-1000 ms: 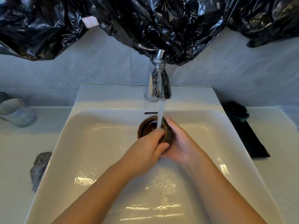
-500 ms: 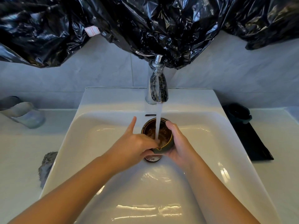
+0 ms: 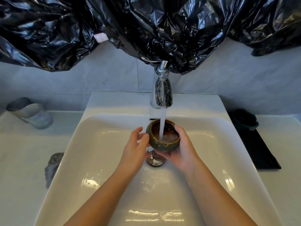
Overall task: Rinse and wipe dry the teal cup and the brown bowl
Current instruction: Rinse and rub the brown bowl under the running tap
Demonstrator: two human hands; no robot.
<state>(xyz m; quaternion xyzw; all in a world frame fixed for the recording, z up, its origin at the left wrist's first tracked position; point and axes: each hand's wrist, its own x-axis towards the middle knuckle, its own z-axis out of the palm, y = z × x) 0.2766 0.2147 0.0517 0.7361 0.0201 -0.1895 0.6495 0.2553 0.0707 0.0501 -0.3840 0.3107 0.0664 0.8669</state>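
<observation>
Black plastic sheeting (image 3: 146,26) hangs across the top of the wall, draped down to just above the tap. White bench (image 3: 24,152) runs either side of a white rectangular sink (image 3: 78,152); basin wet, glare on the near slope.

Chrome tap (image 3: 161,90) at the back centre, running. Stream (image 3: 162,123) drops straight into the brown bowl (image 3: 162,137), which is held in the air over the drain (image 3: 154,160), mouth tilted a bit toward the camera. Water foaming inside; small chip on the near rim.

Right hand (image 3: 180,152): grip cupped under and round the bowl's right side, thumb on the right rim, fingers wrapped beneath. Bowl sits in the palm side of that grip, carried by it.

Left hand (image 3: 135,152): grip spread, fingers loosely splayed, thumb touching the bowl's left wall. Not clamping anything; bowl lies just to the right of this hand, at its fingertips.

Right of the sink: flat black tray (image 3: 260,154) on the bench, teal cup (image 3: 245,119) standing on its far end, well apart from both hands.

Left of the sink: clear glass tumbler (image 3: 31,113) near the wall. Grey cloth (image 3: 52,167) bunched against the sink's left edge, nearer the camera.
</observation>
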